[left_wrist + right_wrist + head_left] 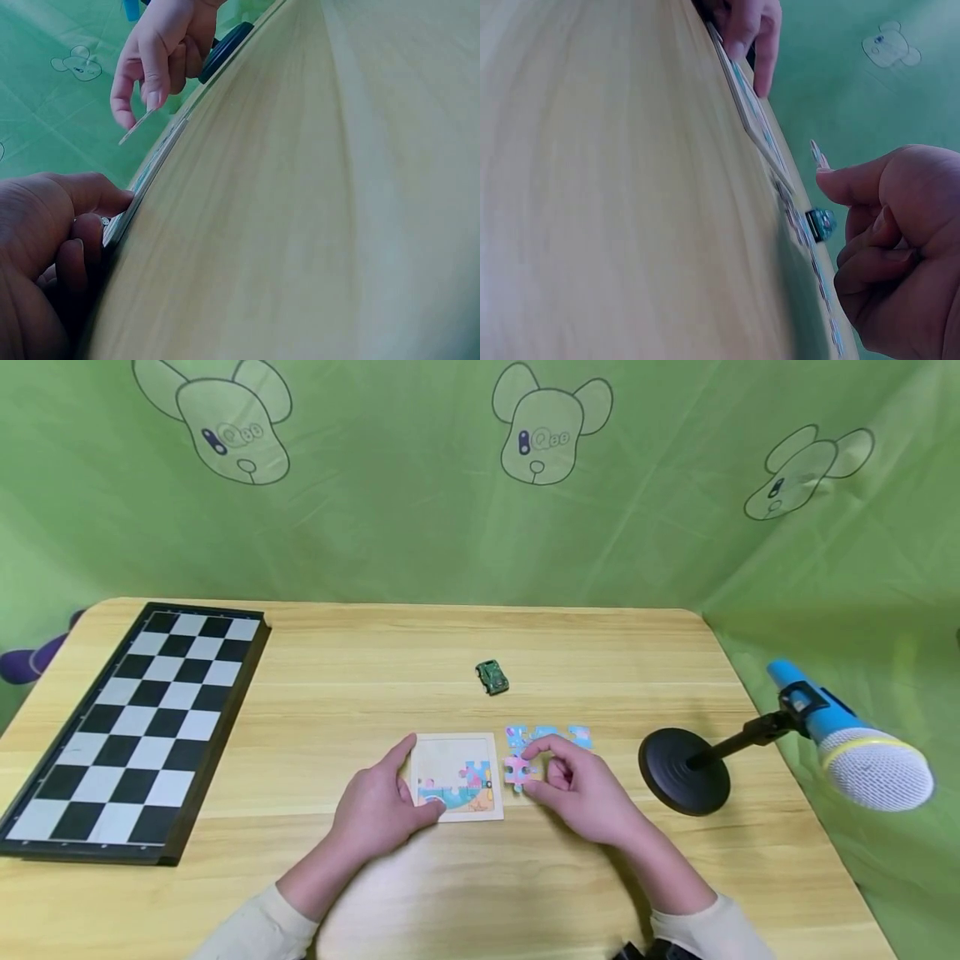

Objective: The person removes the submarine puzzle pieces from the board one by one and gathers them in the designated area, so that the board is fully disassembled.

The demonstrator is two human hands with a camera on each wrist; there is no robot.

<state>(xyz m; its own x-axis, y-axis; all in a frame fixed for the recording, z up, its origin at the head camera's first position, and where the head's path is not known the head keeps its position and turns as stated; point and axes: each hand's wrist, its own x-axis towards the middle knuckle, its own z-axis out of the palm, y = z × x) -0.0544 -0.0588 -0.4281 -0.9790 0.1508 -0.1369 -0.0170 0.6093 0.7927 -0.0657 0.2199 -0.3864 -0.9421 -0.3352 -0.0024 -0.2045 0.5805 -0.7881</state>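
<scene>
A square puzzle board (450, 753) with a pale frame lies flat on the table, with several pieces fitted along its lower and right parts. My left hand (377, 810) grips the board's left side, thumb on the front edge and index finger at the far left corner. Between thumb and index finger, my right hand (583, 792) pinches a pink jigsaw piece (517, 769) just right of the board. In the right wrist view this jigsaw piece (817, 153) is raised off the table. Loose blue and pink jigsaw pieces (546, 732) lie beyond the right hand, partly hidden by it.
A small green toy car (492, 677) stands behind the board. On the left lies a black-and-white chessboard (142, 727). A blue microphone (847, 735) on a round black stand (678, 772) is at the right. Green cloth (420, 527) hangs behind the table.
</scene>
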